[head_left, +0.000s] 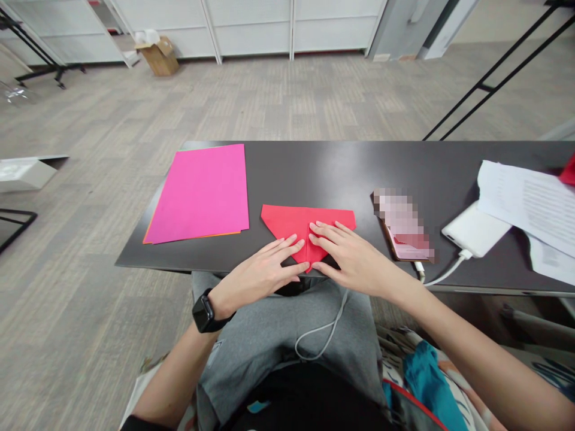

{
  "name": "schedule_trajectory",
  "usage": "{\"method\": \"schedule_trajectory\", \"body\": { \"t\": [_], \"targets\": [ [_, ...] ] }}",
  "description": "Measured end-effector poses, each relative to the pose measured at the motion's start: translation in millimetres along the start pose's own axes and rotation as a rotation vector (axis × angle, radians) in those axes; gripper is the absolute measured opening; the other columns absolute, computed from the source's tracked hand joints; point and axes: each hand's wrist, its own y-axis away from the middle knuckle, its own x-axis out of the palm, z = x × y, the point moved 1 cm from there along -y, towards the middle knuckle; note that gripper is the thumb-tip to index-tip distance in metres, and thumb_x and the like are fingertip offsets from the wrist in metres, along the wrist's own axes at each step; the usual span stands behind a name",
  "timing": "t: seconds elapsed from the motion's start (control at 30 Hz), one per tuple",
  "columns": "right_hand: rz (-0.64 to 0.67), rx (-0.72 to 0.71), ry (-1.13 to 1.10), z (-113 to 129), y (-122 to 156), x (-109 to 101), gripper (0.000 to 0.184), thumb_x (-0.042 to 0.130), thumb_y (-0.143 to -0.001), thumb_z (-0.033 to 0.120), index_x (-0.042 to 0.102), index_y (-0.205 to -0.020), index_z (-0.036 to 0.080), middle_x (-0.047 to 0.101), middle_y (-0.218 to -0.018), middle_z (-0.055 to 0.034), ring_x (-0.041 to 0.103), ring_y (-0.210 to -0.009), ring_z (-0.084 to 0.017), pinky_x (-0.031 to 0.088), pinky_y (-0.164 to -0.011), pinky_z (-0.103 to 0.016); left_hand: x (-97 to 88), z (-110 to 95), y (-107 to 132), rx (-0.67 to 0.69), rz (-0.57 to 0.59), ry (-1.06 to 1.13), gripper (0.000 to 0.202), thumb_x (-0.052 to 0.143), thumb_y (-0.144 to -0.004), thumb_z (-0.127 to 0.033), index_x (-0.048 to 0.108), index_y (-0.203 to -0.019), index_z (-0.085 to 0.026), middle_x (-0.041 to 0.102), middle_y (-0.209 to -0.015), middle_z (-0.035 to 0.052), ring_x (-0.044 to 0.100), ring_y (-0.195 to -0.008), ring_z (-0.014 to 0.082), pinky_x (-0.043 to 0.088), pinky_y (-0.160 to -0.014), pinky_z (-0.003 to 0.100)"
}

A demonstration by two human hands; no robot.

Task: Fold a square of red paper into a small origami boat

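A folded sheet of red paper (309,214) lies at the near edge of the dark table, wide at the far side and tapering to a point toward me. My left hand (269,266) rests on its left half, fingers stretched out. On the right half lies my right hand (344,251), its fingers spread and laid flat near the middle crease. The thumbs come close together by the near tip. Both hands press on the paper from above without gripping it, and they hide part of its lower folds.
Pink sheets (202,191) with an orange edge beneath lie at the table's left. To the right are a phone (402,224) on a cable, a white power bank (476,230) and printed papers (530,197). The dark table (309,170) ends just before my lap.
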Motion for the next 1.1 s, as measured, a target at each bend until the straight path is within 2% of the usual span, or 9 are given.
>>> {"method": "schedule_trajectory", "body": {
  "t": [0.17,0.37,0.47,0.57,0.67,0.77,0.93,1.1],
  "targets": [
    [-0.012,-0.013,0.051,1.9,-4.4,-3.5,0.047,0.051,-0.099,0.040,0.060,-0.133,0.009,0.057,-0.143,-0.0198,0.051,-0.135,-0.032,0.037,-0.117,-0.056,2.2,0.5,-0.3,-0.019,-0.008,0.003,0.033,0.056,-0.099,-0.033,0.058,-0.127,-0.016,0.051,-0.149,0.0163,0.037,-0.147,0.0285,0.039,-0.119,0.049],
    [-0.016,-0.017,0.073,2.7,-5.9,-1.9,0.043,0.057,-0.097,0.040,0.063,-0.129,0.012,0.057,-0.144,-0.0188,0.052,-0.135,-0.032,0.042,-0.114,-0.054,-0.8,0.8,-0.3,-0.014,-0.007,0.009,0.034,0.057,-0.098,-0.033,0.057,-0.129,-0.017,0.050,-0.150,0.0167,0.038,-0.147,0.0286,0.041,-0.118,0.047],
    [-0.014,-0.013,0.068,3.0,-4.9,-0.2,0.043,0.057,-0.097,0.039,0.063,-0.128,0.010,0.055,-0.145,-0.0202,0.051,-0.136,-0.033,0.044,-0.113,-0.052,-1.3,0.4,-1.0,0.002,-0.021,0.011,0.032,0.058,-0.098,-0.030,0.059,-0.127,-0.019,0.048,-0.151,0.0165,0.039,-0.146,0.0288,0.042,-0.117,0.048],
    [-0.033,-0.013,0.049,2.5,-3.6,1.7,0.044,0.056,-0.098,0.037,0.062,-0.130,0.009,0.055,-0.145,-0.0209,0.050,-0.137,-0.033,0.044,-0.113,-0.053,0.5,-2.4,-0.6,0.010,-0.061,0.018,0.028,0.058,-0.098,-0.028,0.061,-0.124,-0.018,0.057,-0.143,0.0132,0.046,-0.141,0.0267,0.041,-0.118,0.049],
    [-0.047,-0.022,0.041,1.8,-3.2,3.6,0.043,0.055,-0.098,0.035,0.061,-0.131,0.008,0.055,-0.145,-0.0215,0.050,-0.136,-0.033,0.044,-0.113,-0.053,2.2,-7.0,2.4,-0.002,-0.069,-0.008,0.034,0.056,-0.099,-0.024,0.057,-0.133,-0.019,0.061,-0.139,0.0111,0.052,-0.136,0.0245,0.043,-0.116,0.047],
    [-0.039,-0.033,0.063,1.7,-3.5,4.2,0.044,0.055,-0.098,0.034,0.061,-0.131,0.005,0.055,-0.144,-0.0228,0.051,-0.136,-0.033,0.044,-0.113,-0.051,1.3,-10.5,6.1,0.004,-0.031,-0.031,0.043,0.055,-0.099,-0.016,0.050,-0.141,-0.022,0.058,-0.143,0.0113,0.048,-0.140,0.0246,0.045,-0.114,0.044],
    [-0.024,-0.027,0.090,3.0,-4.1,2.6,0.045,0.055,-0.098,0.036,0.061,-0.130,0.005,0.055,-0.144,-0.0224,0.051,-0.136,-0.034,0.044,-0.113,-0.051,-1.1,-11.8,7.6,0.011,-0.018,-0.032,0.043,0.053,-0.098,-0.011,0.052,-0.140,-0.021,0.058,-0.142,0.0127,0.044,-0.144,0.0244,0.043,-0.116,0.045],
    [0.007,-0.032,0.054,3.9,-6.2,-0.3,0.053,0.055,-0.098,0.034,0.050,-0.144,0.007,0.052,-0.148,-0.0218,0.049,-0.137,-0.034,0.044,-0.113,-0.053,0.2,-10.2,7.9,0.017,-0.005,-0.048,0.044,0.052,-0.098,-0.012,0.051,-0.141,-0.023,0.057,-0.143,0.0120,0.044,-0.144,0.0248,0.043,-0.116,0.045]
  ]
}}
